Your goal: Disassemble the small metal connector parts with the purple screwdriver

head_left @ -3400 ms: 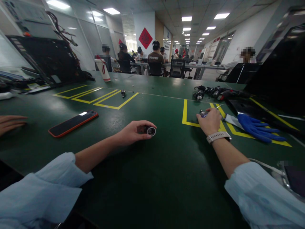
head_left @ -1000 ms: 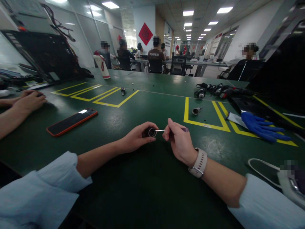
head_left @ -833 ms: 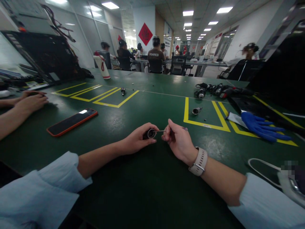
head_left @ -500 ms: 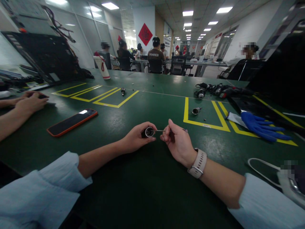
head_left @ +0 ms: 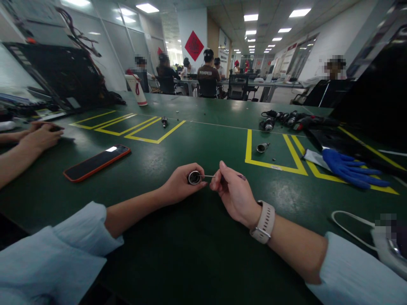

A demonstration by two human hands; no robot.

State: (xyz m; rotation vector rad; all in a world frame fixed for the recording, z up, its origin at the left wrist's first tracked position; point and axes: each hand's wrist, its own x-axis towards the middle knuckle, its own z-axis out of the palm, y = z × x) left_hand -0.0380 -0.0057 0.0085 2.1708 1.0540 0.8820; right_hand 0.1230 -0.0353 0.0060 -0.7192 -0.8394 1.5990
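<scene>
Head view, left fingers [head_left: 192, 165] round metal cylinder [head_left: 192, 178], thin tool [head_left: 208, 176], shirt [head_left: 207, 73] reading "PUMPKIN"

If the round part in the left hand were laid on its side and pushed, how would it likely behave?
The round part would probably roll, since its visible end is circular. It seems stiff, undistorted though the left hand grips it. Its bright, metallic-looking edge may be slippery.

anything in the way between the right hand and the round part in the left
Nothing visible. Only the thin tool held in the right hand spans the gap, reaching the round part in the left hand.
</scene>
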